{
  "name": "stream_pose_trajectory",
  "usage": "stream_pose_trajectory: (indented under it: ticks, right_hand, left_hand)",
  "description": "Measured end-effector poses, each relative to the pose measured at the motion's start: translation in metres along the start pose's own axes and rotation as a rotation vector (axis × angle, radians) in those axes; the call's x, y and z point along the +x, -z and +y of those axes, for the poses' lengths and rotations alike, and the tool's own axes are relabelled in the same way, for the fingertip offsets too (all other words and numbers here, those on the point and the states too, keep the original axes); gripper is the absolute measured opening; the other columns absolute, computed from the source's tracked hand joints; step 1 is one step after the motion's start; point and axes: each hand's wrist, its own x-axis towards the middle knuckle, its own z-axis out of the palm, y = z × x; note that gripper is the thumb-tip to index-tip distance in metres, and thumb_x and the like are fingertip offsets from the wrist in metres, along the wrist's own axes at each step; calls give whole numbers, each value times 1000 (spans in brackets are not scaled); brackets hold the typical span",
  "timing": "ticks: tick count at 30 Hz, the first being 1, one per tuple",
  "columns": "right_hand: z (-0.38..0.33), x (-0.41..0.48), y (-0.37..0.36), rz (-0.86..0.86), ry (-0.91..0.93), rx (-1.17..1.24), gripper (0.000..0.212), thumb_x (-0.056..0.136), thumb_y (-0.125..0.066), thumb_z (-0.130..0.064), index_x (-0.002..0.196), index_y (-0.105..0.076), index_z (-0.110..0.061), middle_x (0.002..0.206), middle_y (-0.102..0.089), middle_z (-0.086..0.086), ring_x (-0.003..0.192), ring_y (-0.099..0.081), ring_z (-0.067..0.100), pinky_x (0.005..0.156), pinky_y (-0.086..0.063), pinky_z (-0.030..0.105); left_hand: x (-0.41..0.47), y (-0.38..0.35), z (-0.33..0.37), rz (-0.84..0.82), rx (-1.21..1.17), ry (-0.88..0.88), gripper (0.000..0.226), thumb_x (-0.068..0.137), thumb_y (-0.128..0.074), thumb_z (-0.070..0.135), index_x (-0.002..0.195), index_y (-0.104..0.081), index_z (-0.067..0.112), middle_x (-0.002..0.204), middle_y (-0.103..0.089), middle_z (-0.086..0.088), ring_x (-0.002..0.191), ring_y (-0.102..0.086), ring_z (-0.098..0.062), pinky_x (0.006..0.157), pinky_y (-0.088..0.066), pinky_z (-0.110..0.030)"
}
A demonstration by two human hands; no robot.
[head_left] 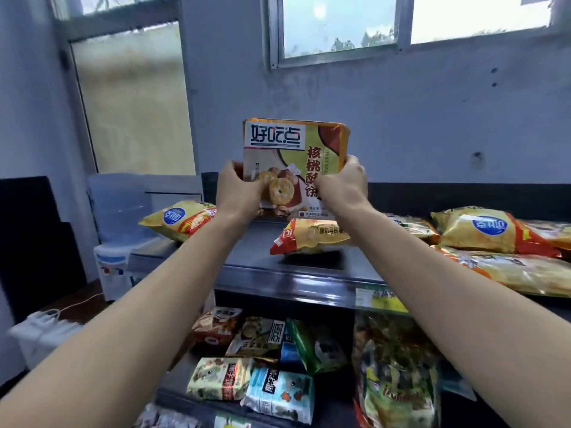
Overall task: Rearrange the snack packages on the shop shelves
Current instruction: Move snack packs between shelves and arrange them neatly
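Water dispenser (119, 230): stands off the left end of the shelving, so I leave it out of the job.
Left chip bag (180, 219): lies flat at the left end of the top shelf (253, 251), label up. Bare shelf lies between it and the middle.
Left hand (239, 193): clamped on the lower left edge of the walnut biscuit pack (293, 156), with the thumb on the printed front. I judge this grip keeps the flat pack from twisting.
Walnut biscuit pack: held upright in the air over the middle of the top shelf, front towards me. I read this as lining up the label before it is stood against the back.
Right hand (344, 183): gripping the pack's right edge low down, fingers wrapped behind. With both hands low, the pack's top half stays in view.
Crisp bag (309, 234): lies flat on the shelf just under the held pack. I cannot tell whether the two touch, and it may crowd the landing spot.
Right chip bag (482, 230): rests on a long flat pack (509, 270) at the shelf's right end, loosely stacked.
Lower shelf packs (256, 366): small packets stand and lean in rows below, beside a large dark bag (395, 366) at the right.
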Motion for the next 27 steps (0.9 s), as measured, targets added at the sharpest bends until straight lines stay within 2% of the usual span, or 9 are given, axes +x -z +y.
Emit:
stream_pose_trajectory:
  ticks: [6, 8, 11, 13, 17, 21, 24, 27]
  right_hand:
    - [16, 43, -27, -56, 25, 27, 46, 80, -54, 2, 122, -44, -14, 119, -54, 11, 99, -60, 26, 85, -55, 43]
    - [22, 52, -38, -74, 33, 20, 47, 80, -54, 2, 123, -45, -16, 118, -54, 11, 97, -61, 27, 84, -55, 43]
    - [26, 62, -59, -97, 33, 20, 46, 80, -53, 1, 122, -45, -16, 119, -54, 12, 97, -61, 28, 84, -55, 43]
    - [25, 67, -76, -100, 22, 15, 44, 80, -54, 0, 120, -45, -16, 119, -53, 13, 97, -61, 29, 85, -55, 44]
    - [24, 77, -108, -86, 2, 12, 46, 79, -54, 1, 122, -45, -14, 120, -53, 13, 98, -61, 30, 85, -55, 44]
    - [27, 84, -128, -43, -17, -17, 52, 79, -55, 1, 129, -42, -11, 123, -52, 13, 102, -59, 29, 87, -54, 43]
    - [31, 88, -132, -2, -32, -46, 57, 79, -54, 1, 133, -40, -10, 126, -52, 14, 106, -58, 29, 89, -54, 43]
    - [33, 92, -129, 42, -40, -47, 52, 79, -53, 2, 128, -43, -11, 122, -53, 13, 104, -59, 30, 87, -54, 44]
  left_hand:
    - [44, -6, -29, 6, 16, 19, 26, 83, -67, 7, 95, -46, 18, 100, -59, -3, 96, -60, -21, 78, -56, -38]
    - [57, -3, -40, -7, 26, 34, 23, 82, -66, 4, 88, -48, 18, 94, -61, -4, 87, -63, -22, 69, -58, -38]
    - [76, 9, -53, -38, 41, 39, 25, 82, -62, -2, 76, -48, 19, 76, -58, -3, 61, -56, -17, 41, -49, -23]
    - [88, 19, -59, -68, 61, 41, 25, 82, -59, -4, 75, -48, 18, 74, -56, -4, 56, -53, -18, 36, -45, -22]
    - [111, 38, -71, -132, 63, 40, 24, 83, -59, -4, 78, -48, 16, 78, -57, -3, 58, -55, -16, 39, -47, -22]
    - [133, 48, -84, -186, 74, 27, 16, 83, -60, -1, 89, -52, 11, 83, -58, -6, 66, -58, -20, 57, -53, -35]
    - [143, 45, -92, -250, 65, 18, 16, 84, -60, 2, 96, -51, 8, 87, -59, -6, 76, -62, -23, 60, -55, -37]
    - [149, 38, -99, -296, 62, 15, 16, 85, -58, 0, 98, -51, 7, 92, -61, -8, 84, -63, -23, 66, -58, -39]
